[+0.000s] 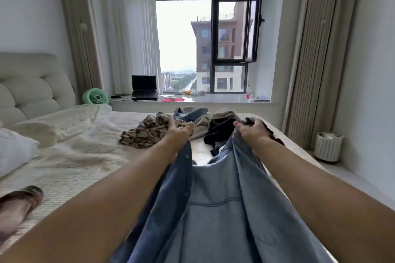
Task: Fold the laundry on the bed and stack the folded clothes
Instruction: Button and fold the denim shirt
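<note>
A blue denim shirt hangs between my two outstretched arms, above the bed. My left hand grips the shirt's buttoned edge at one shoulder. My right hand grips the other shoulder. Beyond my hands lies a heap of unfolded laundry: a brown patterned garment, a black garment, a beige garment and a blue piece at the far edge of the bed.
White pillows and a padded headboard are on the left. A green fan and a laptop stand on the window sill. A white ribbed bin stands on the floor at right. A brown furry item lies at lower left.
</note>
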